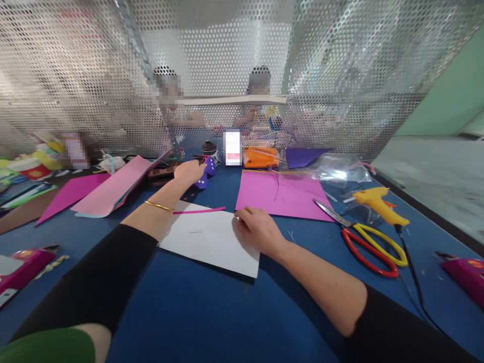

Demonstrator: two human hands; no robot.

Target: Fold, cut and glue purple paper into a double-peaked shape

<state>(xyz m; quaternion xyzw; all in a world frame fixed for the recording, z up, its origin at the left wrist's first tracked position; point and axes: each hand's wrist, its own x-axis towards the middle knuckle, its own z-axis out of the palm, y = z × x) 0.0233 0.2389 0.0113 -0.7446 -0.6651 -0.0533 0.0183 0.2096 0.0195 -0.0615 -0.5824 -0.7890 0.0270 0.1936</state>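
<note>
— Perforated metal screens (75,75) wall off the back of a blue table (196,312), right?

— Yes, and behind the mesh two other people sit at their own work, seen only dimly through the holes.

— Where are the person's own hands?

— Left hand (191,171) is stretched far forward, fingers closed on a small purple piece with white dots (207,171) near the back edge of the table. A thin gold bangle (159,205) sits on that wrist.

— And the other?

— Right hand (259,229) lies loosely curled, palm down, on the right edge of a white sheet of paper (207,239), pressing it to the table. It grips nothing.

— Anything on that sheet?

— A narrow pink paper strip (200,210) lies across its far corner, just beside the left forearm.

— What surrounds them?

— A magenta sheet (282,194) lies just beyond the right hand. Right of it rest scissors with red and yellow handles (368,242), blades toward the magenta sheet, and a yellow glue gun (378,204) near them, its black cord trailing toward the near edge. To the left, a stack of pink sheets (117,189) lies tilted.
</note>
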